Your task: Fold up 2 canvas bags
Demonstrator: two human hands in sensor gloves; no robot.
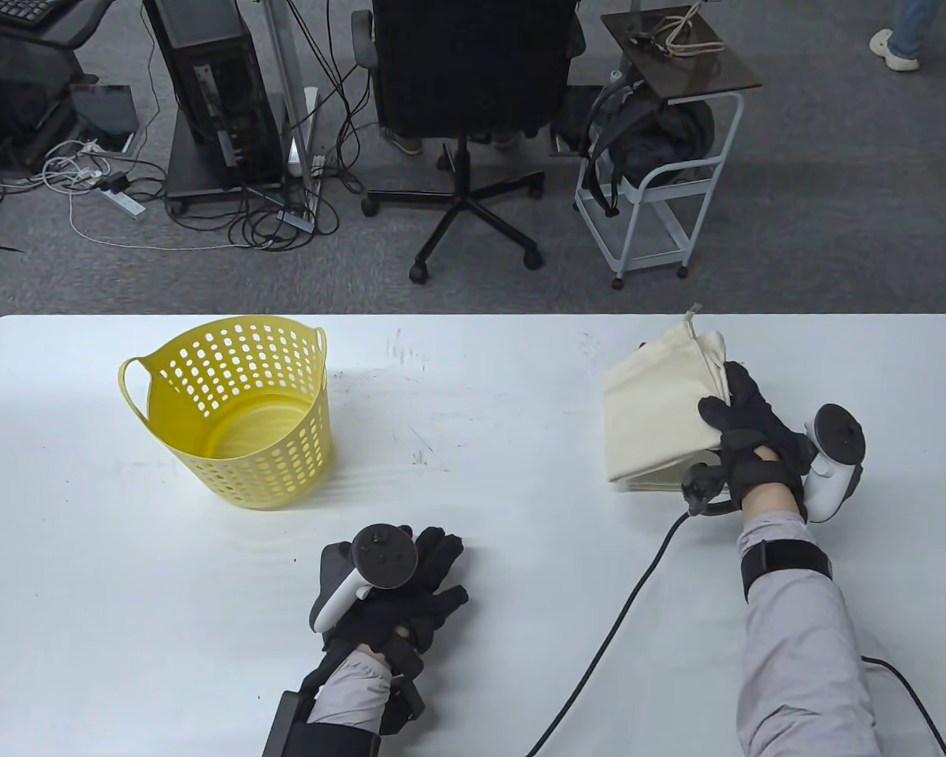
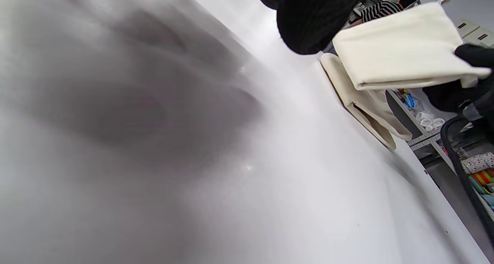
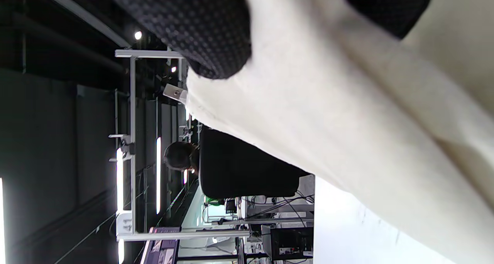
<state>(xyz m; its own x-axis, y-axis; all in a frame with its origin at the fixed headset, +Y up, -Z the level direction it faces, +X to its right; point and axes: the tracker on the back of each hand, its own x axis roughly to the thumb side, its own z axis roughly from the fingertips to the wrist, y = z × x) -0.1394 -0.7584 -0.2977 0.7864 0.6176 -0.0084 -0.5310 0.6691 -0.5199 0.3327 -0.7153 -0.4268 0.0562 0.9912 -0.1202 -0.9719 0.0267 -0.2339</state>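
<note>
Canvas bags: in the table view, a folded cream canvas bag (image 1: pixel 662 410) sits at the right of the white bench (image 1: pixel 473 441), gripped along its right edge by the right hand (image 1: pixel 749 441). The gloved fingers (image 1: pixel 737 394) lie over the top layer; the thumb side is hidden below the cloth. The left hand (image 1: pixel 394 591) rests palm-down on the bench near the front edge, fingers spread, holding nothing. A yellow perforated basket (image 1: pixel 236 410) stands upright at the left, well apart from the bags. A black cable (image 1: pixel 623 599) runs across the bench from the right hand toward the front edge.

In the left wrist view, the held bag (image 2: pixel 401 51) is raised off the bench, with a second folded bag (image 2: pixel 362 102) lying flat beneath it. The two appear separate, though contact at the far end cannot be confirmed. The right hand's fingers (image 2: pixel 474 55) close on the right end of the upper bag.

In the right wrist view, canvas (image 3: pixel 347 121) fills most of the picture, with a gloved finger (image 3: pixel 200 28) pressed on it. The grip depth cannot be determined.

Risks, as judged from this position:
- The grip holds one edge only. The unsupported left portion may sag and the fold may open.
- Fingers may catch only the top layers, so the lower layers would slip out.
- The lower bag may drag along if the layers cling.
- The cable may snag a bag during any move toward the basket.
- The light basket may tip if a bag strikes its rim.
</note>
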